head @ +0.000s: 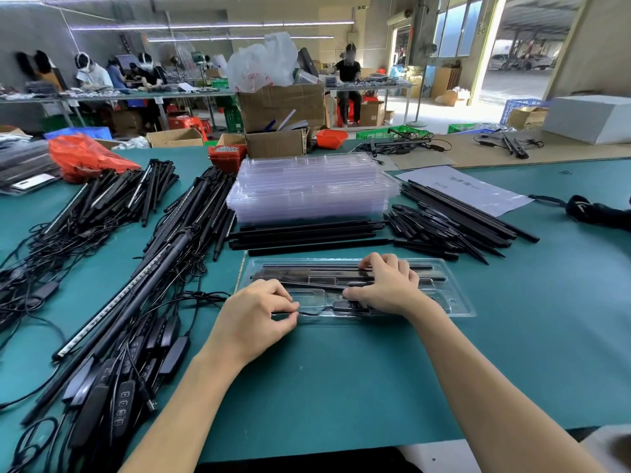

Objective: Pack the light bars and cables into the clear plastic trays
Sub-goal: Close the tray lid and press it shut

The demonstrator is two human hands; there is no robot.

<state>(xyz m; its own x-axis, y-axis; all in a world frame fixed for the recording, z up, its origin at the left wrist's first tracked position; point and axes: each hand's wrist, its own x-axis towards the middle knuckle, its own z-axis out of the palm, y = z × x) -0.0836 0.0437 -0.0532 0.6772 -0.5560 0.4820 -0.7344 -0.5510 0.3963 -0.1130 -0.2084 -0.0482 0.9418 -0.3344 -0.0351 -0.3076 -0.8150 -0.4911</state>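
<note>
Bare left hand [254, 320] pinches a thin black cable [309, 313] between thumb and forefinger at the near edge of the clear moulded plastic tray [454, 298] on the green mat [341, 377]; right hand [384, 285] presses flat, fingers spread, on black light bars [307, 276] seated inside.

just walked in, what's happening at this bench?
A person is packing a clear plastic tray on the green mat. Black light bars already lie in its far slots. The left hand pinches a thin black cable at the tray's near edge, while the right hand presses parts down, with an inline controller beside it. Empty trays are stacked behind.
</note>
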